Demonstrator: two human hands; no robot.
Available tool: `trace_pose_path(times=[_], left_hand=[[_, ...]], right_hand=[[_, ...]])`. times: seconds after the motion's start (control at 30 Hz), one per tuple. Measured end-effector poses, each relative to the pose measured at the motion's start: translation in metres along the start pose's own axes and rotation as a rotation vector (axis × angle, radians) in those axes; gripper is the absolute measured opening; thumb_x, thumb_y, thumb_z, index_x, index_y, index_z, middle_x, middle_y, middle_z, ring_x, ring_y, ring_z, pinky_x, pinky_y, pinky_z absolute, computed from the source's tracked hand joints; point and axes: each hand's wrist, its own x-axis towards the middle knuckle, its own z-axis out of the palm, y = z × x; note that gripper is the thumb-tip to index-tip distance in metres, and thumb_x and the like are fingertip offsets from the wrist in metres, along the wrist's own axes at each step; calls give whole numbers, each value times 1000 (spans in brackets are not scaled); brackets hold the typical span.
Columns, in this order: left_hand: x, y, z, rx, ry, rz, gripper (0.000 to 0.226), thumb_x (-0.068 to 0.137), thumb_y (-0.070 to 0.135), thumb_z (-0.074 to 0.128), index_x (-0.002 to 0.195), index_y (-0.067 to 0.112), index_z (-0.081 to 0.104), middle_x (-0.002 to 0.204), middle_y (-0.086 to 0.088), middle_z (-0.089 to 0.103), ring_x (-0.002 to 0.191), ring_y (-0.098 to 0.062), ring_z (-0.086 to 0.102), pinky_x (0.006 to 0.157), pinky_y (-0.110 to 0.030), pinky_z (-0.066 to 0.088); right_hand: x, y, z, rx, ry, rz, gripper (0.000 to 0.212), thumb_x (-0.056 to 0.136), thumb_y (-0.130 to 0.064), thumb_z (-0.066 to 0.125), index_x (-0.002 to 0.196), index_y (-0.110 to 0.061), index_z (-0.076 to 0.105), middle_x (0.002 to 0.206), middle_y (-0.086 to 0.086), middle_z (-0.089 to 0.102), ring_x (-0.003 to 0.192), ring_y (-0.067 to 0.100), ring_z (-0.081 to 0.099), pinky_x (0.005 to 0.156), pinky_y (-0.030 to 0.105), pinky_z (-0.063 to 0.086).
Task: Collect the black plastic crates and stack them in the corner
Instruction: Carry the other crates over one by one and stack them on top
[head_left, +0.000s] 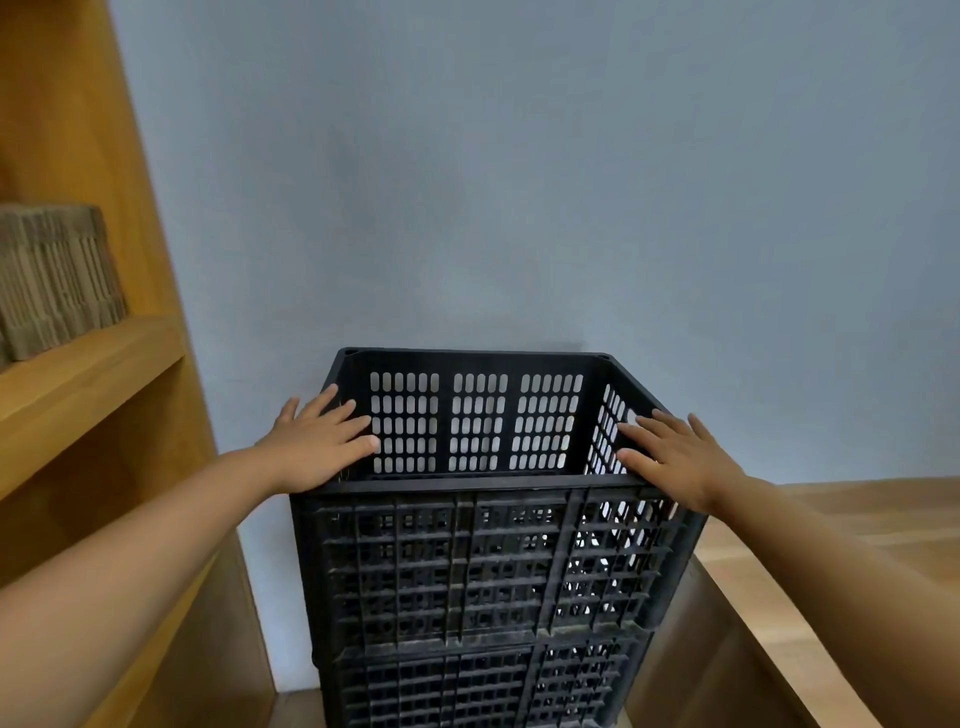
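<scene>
Looking at how things sit, the stacking part seems pretty well underway: there's a top black crate (441, 561) sitting on a lower black crate (467, 686), both of the slotted plastic kind, pushed up against the blue-grey wall (519, 182) in the gap between a wooden shelf unit (104, 389) on the left and a light wooden ledge (779, 597) on the right. So at least two crates are already in the corner, one on the other, and the upper one looks squared up over the lower one as far as I can tell, though the bottom of the stack runs out of view. The left hand (319, 447) is spread flat, palm down on the left rim near the front corner, fingers reaching in over the edge. The right hand (675, 457) is the same deal on the right rim, fingers splayed, not curled around anything. Neither is actually gripping, so my guess is this is the settling or letting-go bit for this crate. Top crate is empty inside. Whether more crates are left to fetch, can't say, none are visible elsewhere here. Some corrugated cardboard (52, 275) is stacked on the shelf, not part of the job.
</scene>
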Motion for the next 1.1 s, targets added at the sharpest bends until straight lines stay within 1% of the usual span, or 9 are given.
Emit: trace_pose_path(times=[0.27, 0.5, 0.63, 0.8, 0.87, 0.9, 0.97, 1.0, 1.1], left_hand=[[41, -13, -4, -80, 59, -14, 68, 96, 58, 21, 152, 27, -1, 159, 1, -17, 143, -15, -24, 115, -44, -15], [101, -29, -8, -30, 59, -69, 73, 94, 59, 25, 152, 24, -2, 160, -3, -16, 145, -19, -20, 117, -46, -11], [137, -36, -11, -48, 58, -127, 70, 96, 58, 20, 152, 23, -1, 161, -2, -12, 146, -20, -15, 117, -46, -8], [178, -44, -14, -68, 54, -172, 68, 97, 55, 18, 152, 20, -5, 160, -2, -12, 147, -19, -13, 118, -44, -5], [189, -48, -13, -52, 56, -172, 69, 97, 54, 18, 152, 19, -5, 161, -3, -11, 147, -20, -12, 118, -44, -3], [191, -49, -12, -44, 61, -166, 69, 97, 54, 19, 152, 19, -5, 161, -3, -11, 147, -20, -12, 118, -44, -2], [194, -50, -10, -55, 68, -156, 69, 97, 53, 20, 152, 20, -4, 161, -2, -11, 147, -19, -12, 118, -43, -2], [195, -52, -9, -62, 65, -156, 68, 97, 54, 20, 152, 20, -4, 161, -1, -11, 147, -19, -12, 118, -43, -2], [196, -56, -5, -70, 49, -157, 74, 93, 63, 17, 151, 22, -5, 161, 0, -11, 147, -18, -12, 120, -42, -1]], right_hand=[[6, 4, 1, 14, -58, -23, 127, 41, -89, -30, 149, -37, 11, 160, -4, 12, 147, 13, -4, 118, 41, -10], [38, 17, -4, -31, -197, -72, 130, 35, -94, -23, 149, -38, 2, 160, -3, -3, 146, 15, -11, 117, 44, -10], [86, 35, -7, -98, -115, -91, 127, 39, -91, -25, 150, -35, 4, 161, -1, 2, 147, 17, -6, 118, 43, -6], [156, 56, -4, -94, -65, -80, 131, 38, -93, -25, 151, -32, 0, 161, 1, -2, 147, 21, -1, 118, 40, -2], [184, 62, -2, -65, -50, -80, 126, 44, -95, -17, 151, -30, -1, 161, 4, -2, 147, 23, 1, 118, 40, 1], [195, 63, -2, -41, -38, -82, 117, 54, -94, -6, 151, -30, -1, 161, 5, -2, 147, 24, 2, 119, 40, 1], [217, 63, -2, -4, -27, -81, 89, 81, -77, 21, 151, -28, 0, 161, 6, -2, 147, 25, 3, 118, 39, 2], [229, 61, -1, 14, -23, -88, 80, 88, -66, 29, 152, -27, 0, 161, 6, -2, 147, 25, 3, 118, 39, 2], [257, 52, 2, 65, -50, -119, 74, 93, -57, 33, 152, -25, 2, 161, 6, 2, 147, 25, 5, 118, 39, 5]])
